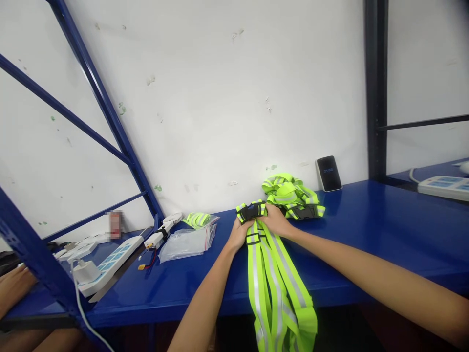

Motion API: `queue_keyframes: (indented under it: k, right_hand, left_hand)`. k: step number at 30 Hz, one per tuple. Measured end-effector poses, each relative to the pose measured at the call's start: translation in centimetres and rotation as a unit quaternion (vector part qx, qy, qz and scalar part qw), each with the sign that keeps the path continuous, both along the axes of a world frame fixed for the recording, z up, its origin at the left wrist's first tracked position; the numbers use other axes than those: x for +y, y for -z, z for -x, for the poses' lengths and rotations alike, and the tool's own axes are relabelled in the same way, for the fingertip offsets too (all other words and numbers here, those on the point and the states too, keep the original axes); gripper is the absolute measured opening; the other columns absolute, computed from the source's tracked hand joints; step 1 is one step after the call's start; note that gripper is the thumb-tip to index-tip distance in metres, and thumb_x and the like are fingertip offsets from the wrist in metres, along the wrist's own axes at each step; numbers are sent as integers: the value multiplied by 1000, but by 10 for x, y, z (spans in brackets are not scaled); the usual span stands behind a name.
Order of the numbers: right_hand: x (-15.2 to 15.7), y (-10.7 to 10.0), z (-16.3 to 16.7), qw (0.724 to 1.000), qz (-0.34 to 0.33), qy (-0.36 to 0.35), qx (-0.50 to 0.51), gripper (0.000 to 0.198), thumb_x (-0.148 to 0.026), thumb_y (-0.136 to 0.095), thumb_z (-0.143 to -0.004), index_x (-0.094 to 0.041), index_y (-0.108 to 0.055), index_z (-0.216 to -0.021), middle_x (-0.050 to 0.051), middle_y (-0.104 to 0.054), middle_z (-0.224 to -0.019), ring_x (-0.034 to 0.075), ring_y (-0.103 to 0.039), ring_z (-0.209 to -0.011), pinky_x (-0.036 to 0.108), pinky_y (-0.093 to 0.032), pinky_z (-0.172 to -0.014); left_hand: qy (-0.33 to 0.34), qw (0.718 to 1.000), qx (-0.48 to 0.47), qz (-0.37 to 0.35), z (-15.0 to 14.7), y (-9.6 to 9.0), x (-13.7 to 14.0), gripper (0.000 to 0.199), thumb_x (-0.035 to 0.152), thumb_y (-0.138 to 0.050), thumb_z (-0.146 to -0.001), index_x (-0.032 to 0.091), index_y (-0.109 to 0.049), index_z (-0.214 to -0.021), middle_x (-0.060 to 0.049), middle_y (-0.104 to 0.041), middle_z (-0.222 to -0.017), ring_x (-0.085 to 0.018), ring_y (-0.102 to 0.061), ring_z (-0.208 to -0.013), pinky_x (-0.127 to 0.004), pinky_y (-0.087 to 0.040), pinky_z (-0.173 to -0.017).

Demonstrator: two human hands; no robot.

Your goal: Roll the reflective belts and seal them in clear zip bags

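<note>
A neon yellow-green reflective vest [273,274] made of straps with silver stripes hangs from my hands over the front edge of the table. Its black buckle [251,211] sits at the top, between my hands. My left hand [240,233] is closed on the straps below the buckle's left side. On the other side, my right hand [274,221] grips the strap by the buckle's right end. Just behind it lies a heap of similar reflective straps [289,193] with a black buckle of its own [307,212].
On the blue table [373,230], a phone-like device [329,173] leans against the wall. Clear plastic bags [186,244], a folded reflective strap bundle [198,220], a wired white device [157,238] and a power strip [117,261] lie left. Another person's hand [16,288] shows beyond the blue post [40,249].
</note>
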State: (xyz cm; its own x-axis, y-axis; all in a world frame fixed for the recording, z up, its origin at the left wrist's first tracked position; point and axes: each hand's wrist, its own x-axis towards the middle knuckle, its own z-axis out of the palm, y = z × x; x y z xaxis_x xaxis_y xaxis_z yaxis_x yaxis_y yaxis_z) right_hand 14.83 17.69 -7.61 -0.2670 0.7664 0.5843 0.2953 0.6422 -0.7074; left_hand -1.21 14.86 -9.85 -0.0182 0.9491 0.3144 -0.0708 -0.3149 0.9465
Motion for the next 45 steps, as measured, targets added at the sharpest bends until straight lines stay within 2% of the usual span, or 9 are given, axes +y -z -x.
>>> queue_keyframes:
  k: [4, 10, 17, 22, 30, 36, 38, 41, 45]
  right_hand:
    - [1, -3, -2, 997, 31, -61, 37, 27, -22, -60, -76, -15, -70, -99, 9, -71, -101, 28, -64, -93, 37, -48, -82]
    - [-2, -11, -10, 964, 112, -235, 63, 37, -25, -67, -74, -19, -67, -111, 4, -69, -111, 27, -61, -102, 41, -44, -96]
    - [-4, 0, 3, 884, 317, -254, 231, 26, -30, -67, -74, -20, -63, -98, 3, -72, -89, 24, -67, -84, 39, -51, -82]
    - [-15, 4, 19, 841, 381, -200, 328, 21, -25, -64, -73, -23, -55, -92, 0, -70, -77, 23, -67, -71, 34, -52, -65]
    - [-10, -7, 7, 872, 294, -218, 326, 53, -12, -60, -61, -26, -58, -112, 2, -70, -98, 23, -65, -87, 35, -52, -76]
    - [7, 2, 5, 914, 235, -132, 304, 31, -14, -54, -57, -20, -70, -83, 3, -70, -97, 25, -61, -97, 35, -45, -88]
    - [7, 4, 6, 914, 244, -138, 292, 22, -16, -55, -57, -19, -70, -73, 4, -70, -101, 25, -61, -96, 35, -46, -87]
    - [4, 4, 5, 905, 265, -178, 282, 16, -18, -59, -56, -18, -70, -68, 4, -69, -110, 25, -62, -95, 35, -46, -87]
    - [-1, -2, -1, 881, 291, -271, 257, 42, -14, -58, -57, -22, -73, -96, 2, -68, -115, 25, -62, -101, 36, -48, -91]
  left_hand:
    - [10, 1000, 4, -6, 4, -2, 1, 39, 26, -75, -65, 14, -65, -102, -8, -71, -99, -26, -65, -91, -39, -48, -88]
    - [-68, 998, -7, -11, 7, -8, -1, 37, 24, -77, -61, 14, -67, -95, -8, -72, -93, -25, -66, -87, -37, -49, -84]
    - [15, 986, -123, 108, -5, -11, -10, 40, 21, -69, -64, 13, -62, -103, -8, -71, -85, -24, -68, -77, -38, -52, -77]
    - [5, 978, -160, 132, -2, -11, -9, 41, 17, -60, -61, 11, -60, -102, -5, -68, -75, -23, -67, -71, -34, -53, -68]
    - [3, 990, -125, 71, 1, -12, -3, 44, 14, -71, -55, 14, -59, -97, -3, -69, -77, -21, -67, -73, -31, -51, -70]
    - [97, 979, -138, 118, -3, -14, -7, 44, 45, -67, -71, 14, -63, -103, -9, -72, -90, -27, -67, -89, -38, -51, -80]
    - [110, 971, -156, 144, -1, -17, -10, 50, 55, -60, -76, 14, -64, -105, -10, -71, -95, -28, -66, -94, -40, -51, -84]
    - [123, 967, -145, 169, 8, -19, -10, 43, 45, -65, -76, 15, -63, -106, -9, -71, -100, -27, -66, -96, -40, -50, -89]
    - [94, 975, -155, 129, 18, -14, -4, 46, 26, -76, -69, 16, -61, -111, -9, -70, -102, -23, -67, -91, -38, -50, -89]
